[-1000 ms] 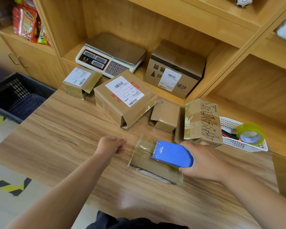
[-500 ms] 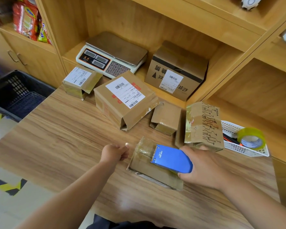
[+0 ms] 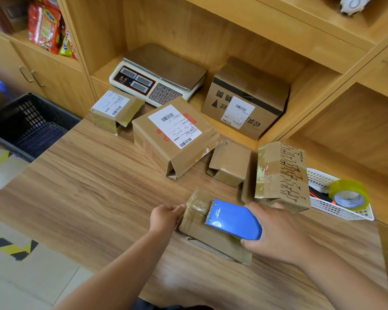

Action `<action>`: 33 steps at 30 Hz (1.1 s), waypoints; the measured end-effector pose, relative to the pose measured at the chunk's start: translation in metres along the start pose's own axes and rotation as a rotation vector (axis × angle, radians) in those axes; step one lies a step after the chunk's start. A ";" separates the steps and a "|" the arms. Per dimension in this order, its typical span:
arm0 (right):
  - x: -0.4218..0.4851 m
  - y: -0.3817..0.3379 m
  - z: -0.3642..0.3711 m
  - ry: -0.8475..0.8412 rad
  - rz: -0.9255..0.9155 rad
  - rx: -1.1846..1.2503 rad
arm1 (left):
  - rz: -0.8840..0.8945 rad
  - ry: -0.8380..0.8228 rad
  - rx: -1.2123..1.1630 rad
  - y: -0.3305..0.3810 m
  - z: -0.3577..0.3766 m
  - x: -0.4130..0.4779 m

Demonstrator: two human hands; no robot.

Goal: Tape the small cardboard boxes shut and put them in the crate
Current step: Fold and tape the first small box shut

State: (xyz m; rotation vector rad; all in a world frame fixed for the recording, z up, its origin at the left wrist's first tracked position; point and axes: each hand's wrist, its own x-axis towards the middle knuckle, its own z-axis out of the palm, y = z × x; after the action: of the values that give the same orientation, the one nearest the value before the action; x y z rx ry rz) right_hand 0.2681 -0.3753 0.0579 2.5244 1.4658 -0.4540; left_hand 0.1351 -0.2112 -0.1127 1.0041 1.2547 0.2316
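Not very far into this one tbh. My right hand (image 3: 276,233) is wrapped round the blue tape dispenser (image 3: 233,222), which sits on top of the flat cardboard box (image 3: 211,242) right under it, toothed edge pointing at my left hand (image 3: 166,218). Both forearms reach forward over the wooden table (image 3: 87,186). My left hand's fingers are curled and pinching the box's end, where clear tape folds over the edge. I'd say box 1 is mid-taping, strip laid but not cut yet as far as I can judge. Just past my right hand are 2 more, a printed box (image 3: 282,175) and a small plain box (image 3: 230,164). Further out ahead of my left hand there's a bigger labelled box (image 3: 173,137) with a gaping end and a small labelled box (image 3: 114,110). The dark blue crate (image 3: 27,128) is well off to the left of my left hand, down beside the table, and the part I can see has nothing in it. So basically all the crating is left. A spare tape roll (image 3: 348,194) sits in a white basket (image 3: 341,213) off to the right of my right hand.
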 end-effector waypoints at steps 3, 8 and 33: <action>-0.001 0.000 0.000 -0.005 0.008 0.017 | 0.021 0.004 0.021 0.001 0.001 -0.004; -0.003 0.003 0.002 -0.008 0.015 0.038 | -0.003 0.049 0.194 0.006 -0.006 -0.003; -0.014 0.038 0.010 0.004 -0.027 0.228 | 0.949 -0.579 1.632 0.075 0.013 -0.026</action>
State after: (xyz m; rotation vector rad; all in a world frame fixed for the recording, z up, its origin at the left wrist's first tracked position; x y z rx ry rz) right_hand 0.2934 -0.4087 0.0540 2.6806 1.5301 -0.6563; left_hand 0.1647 -0.1916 -0.0401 2.7693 0.0904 -0.4656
